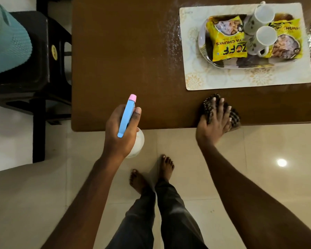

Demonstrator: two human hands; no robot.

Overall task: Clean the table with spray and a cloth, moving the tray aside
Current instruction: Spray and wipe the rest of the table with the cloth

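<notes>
My left hand [121,130] grips a spray bottle [127,115] with a blue head, pink nozzle and white body, held over the near edge of the brown table [118,60]. My right hand [215,121] lies with straight fingers on a dark checked cloth [207,106] at the table's near edge. The steel tray [202,42] sits on a pale placemat [248,79] at the far right, holding two yellow snack packets [224,40] and two white mugs [260,17]. Wet spray droplets [171,36] glisten left of the placemat.
A dark chair [31,69] stands left of the table with a teal mesh object [5,42] on it. My bare feet [151,175] are on the pale tiled floor below the table edge.
</notes>
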